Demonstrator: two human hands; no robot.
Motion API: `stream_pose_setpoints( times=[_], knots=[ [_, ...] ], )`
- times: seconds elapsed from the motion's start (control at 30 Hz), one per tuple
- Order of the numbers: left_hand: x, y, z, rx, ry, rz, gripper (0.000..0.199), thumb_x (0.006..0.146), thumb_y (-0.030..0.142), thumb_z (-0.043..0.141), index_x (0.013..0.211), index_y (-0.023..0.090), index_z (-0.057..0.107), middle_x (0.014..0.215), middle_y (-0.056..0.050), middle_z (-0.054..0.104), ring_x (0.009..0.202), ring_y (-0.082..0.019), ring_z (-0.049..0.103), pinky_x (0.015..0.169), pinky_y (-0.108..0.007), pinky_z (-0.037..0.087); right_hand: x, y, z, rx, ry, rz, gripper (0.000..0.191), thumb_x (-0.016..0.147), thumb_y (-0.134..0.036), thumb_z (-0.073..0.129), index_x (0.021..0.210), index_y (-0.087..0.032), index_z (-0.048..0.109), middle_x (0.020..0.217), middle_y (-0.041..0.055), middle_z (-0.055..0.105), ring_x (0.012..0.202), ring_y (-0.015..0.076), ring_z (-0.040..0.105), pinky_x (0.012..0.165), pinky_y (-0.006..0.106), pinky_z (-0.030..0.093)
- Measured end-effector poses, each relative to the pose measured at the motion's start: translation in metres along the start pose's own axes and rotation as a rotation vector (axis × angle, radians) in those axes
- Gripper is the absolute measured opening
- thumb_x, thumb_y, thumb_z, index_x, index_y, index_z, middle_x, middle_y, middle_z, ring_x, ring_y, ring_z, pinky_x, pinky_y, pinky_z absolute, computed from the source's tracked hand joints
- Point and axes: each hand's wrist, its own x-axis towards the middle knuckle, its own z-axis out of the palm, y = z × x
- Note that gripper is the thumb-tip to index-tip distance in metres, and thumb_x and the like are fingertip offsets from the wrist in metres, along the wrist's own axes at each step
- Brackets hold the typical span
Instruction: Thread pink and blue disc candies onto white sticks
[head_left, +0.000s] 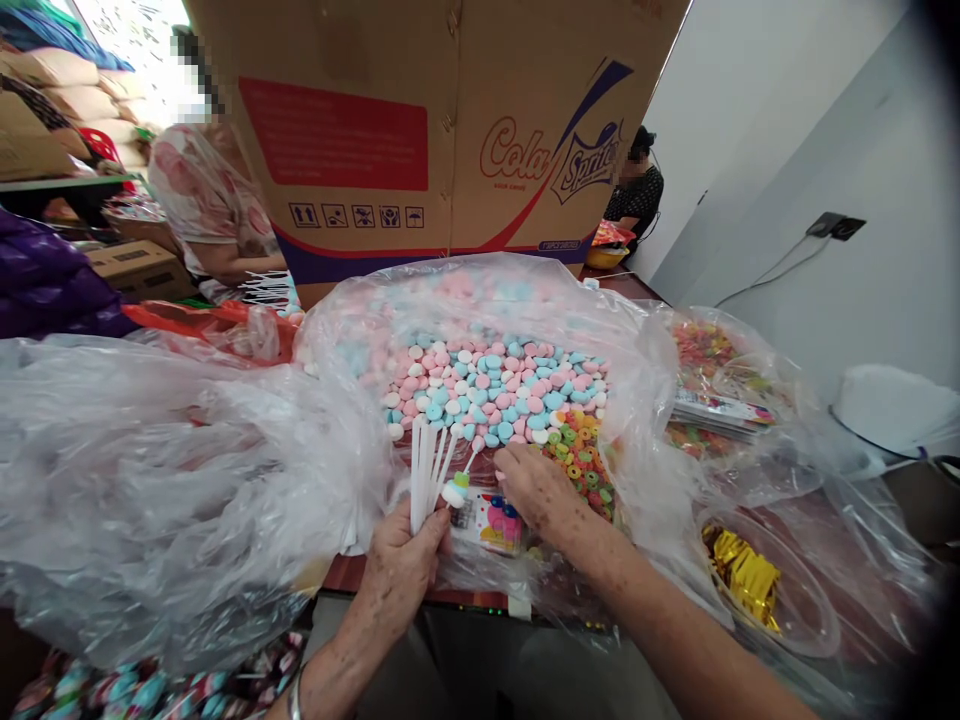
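My left hand [405, 560] is closed round a fan of thin white sticks [424, 470]. By its thumb, one stick carries threaded candies [456, 489], white and pale blue with a green ring, and a small pink piece shows near that stick's upper end. My right hand [536, 490] is just right of it, its fingertips pinched together at the edge of the candies; what they hold, if anything, is hidden. Beyond both hands spreads a heap of pink, blue and white button-shaped candies [487, 390]. Ring-shaped gummies [581, 455] in green, orange and yellow lie beside my right wrist. Printed cards [491, 522] lie between the hands.
A large cardboard carton [360, 130] stands behind the candy. Clear plastic sheeting [165, 480] bunches at left. At right are bagged gummies [705, 345] and a round tub with gold ties [742, 575]. Two other people sit beyond the carton. Wrapped candies [135, 690] lie below left.
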Motion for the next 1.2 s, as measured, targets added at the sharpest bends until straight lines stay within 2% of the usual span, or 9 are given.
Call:
stream_pose_setpoints(
  times=[0.1, 0.23, 0.37, 0.5, 0.6, 0.67, 0.8, 1.03, 1.2],
  knots=[
    [0.001, -0.001, 0.000, -0.009, 0.010, -0.008, 0.033, 0.075, 0.047, 0.065, 0.067, 0.018, 0.053, 0.049, 0.006, 0.050, 0.032, -0.005, 0.034, 0.031, -0.017, 0.024, 0.005, -0.003, 0.005, 0.097, 0.090, -0.043, 0.018, 0.083, -0.003, 0.047, 0.085, -0.020, 0.053, 0.093, 0.0077, 0.061, 0.088, 0.0208, 0.055, 0.075, 0.030, 0.043],
    [0.001, 0.001, 0.000, -0.020, 0.023, -0.014, 0.034, 0.074, 0.049, 0.064, 0.067, 0.018, 0.052, 0.048, 0.006, 0.049, 0.031, -0.005, 0.033, 0.031, -0.017, 0.022, 0.009, 0.015, -0.011, 0.327, 0.213, 0.098, 0.011, 0.082, -0.009, 0.049, 0.081, -0.020, 0.048, 0.081, 0.0017, 0.056, 0.073, 0.0163, 0.051, 0.067, 0.026, 0.041],
    [0.001, 0.001, 0.000, -0.012, 0.023, -0.020, 0.035, 0.074, 0.049, 0.064, 0.065, 0.018, 0.052, 0.044, 0.007, 0.045, 0.031, -0.005, 0.033, 0.031, -0.017, 0.022, 0.007, 0.026, -0.018, 0.292, 0.148, 0.110, 0.009, 0.084, -0.012, 0.049, 0.082, -0.021, 0.048, 0.079, 0.0003, 0.055, 0.071, 0.0158, 0.051, 0.064, 0.025, 0.038],
    [0.002, -0.001, -0.001, -0.027, 0.016, -0.018, 0.033, 0.076, 0.048, 0.064, 0.070, 0.017, 0.054, 0.048, 0.006, 0.051, 0.032, -0.005, 0.034, 0.031, -0.017, 0.022, 0.010, 0.013, -0.005, 0.147, 0.046, -0.023, 0.013, 0.083, -0.007, 0.050, 0.086, -0.019, 0.053, 0.089, 0.0065, 0.062, 0.086, 0.0199, 0.055, 0.076, 0.029, 0.041],
    [0.002, -0.003, -0.002, -0.036, 0.010, -0.008, 0.033, 0.077, 0.048, 0.064, 0.071, 0.017, 0.055, 0.049, 0.006, 0.051, 0.031, -0.004, 0.033, 0.031, -0.017, 0.022, 0.017, 0.001, 0.003, 0.073, -0.018, -0.033, 0.018, 0.082, -0.002, 0.048, 0.088, -0.017, 0.057, 0.091, 0.0108, 0.065, 0.092, 0.0230, 0.055, 0.080, 0.031, 0.041],
    [0.002, -0.002, -0.001, -0.034, 0.015, -0.005, 0.034, 0.076, 0.048, 0.064, 0.069, 0.017, 0.054, 0.048, 0.007, 0.050, 0.031, -0.004, 0.034, 0.031, -0.017, 0.022, 0.022, -0.002, 0.004, 0.094, -0.019, -0.002, 0.016, 0.082, -0.005, 0.050, 0.089, -0.017, 0.058, 0.086, 0.0090, 0.065, 0.084, 0.0212, 0.056, 0.073, 0.029, 0.041],
    [0.000, 0.005, 0.002, -0.051, 0.042, -0.015, 0.033, 0.071, 0.048, 0.067, 0.070, 0.017, 0.054, 0.048, 0.006, 0.053, 0.030, -0.004, 0.035, 0.030, -0.017, 0.023, 0.028, 0.004, 0.003, 0.238, -0.041, 0.021, 0.003, 0.084, -0.019, 0.055, 0.085, -0.021, 0.057, 0.065, -0.0042, 0.058, 0.058, 0.0126, 0.050, 0.054, 0.021, 0.033],
    [-0.001, 0.009, 0.003, -0.086, 0.048, -0.062, 0.035, 0.068, 0.048, 0.070, 0.076, 0.016, 0.057, 0.044, 0.008, 0.051, 0.027, -0.005, 0.032, 0.028, -0.017, 0.021, 0.027, 0.012, 0.005, 0.275, 0.113, 0.051, 0.016, 0.081, -0.007, 0.046, 0.086, -0.017, 0.057, 0.088, 0.0080, 0.061, 0.085, 0.0204, 0.052, 0.074, 0.029, 0.039],
    [0.000, 0.006, 0.002, -0.086, 0.034, -0.061, 0.033, 0.069, 0.046, 0.068, 0.079, 0.017, 0.057, 0.045, 0.008, 0.052, 0.028, -0.005, 0.033, 0.028, -0.017, 0.022, 0.018, 0.011, 0.005, 0.332, 0.246, -0.003, 0.015, 0.086, -0.010, 0.043, 0.091, -0.018, 0.055, 0.090, 0.0058, 0.061, 0.083, 0.0185, 0.055, 0.074, 0.028, 0.041]
  ],
)
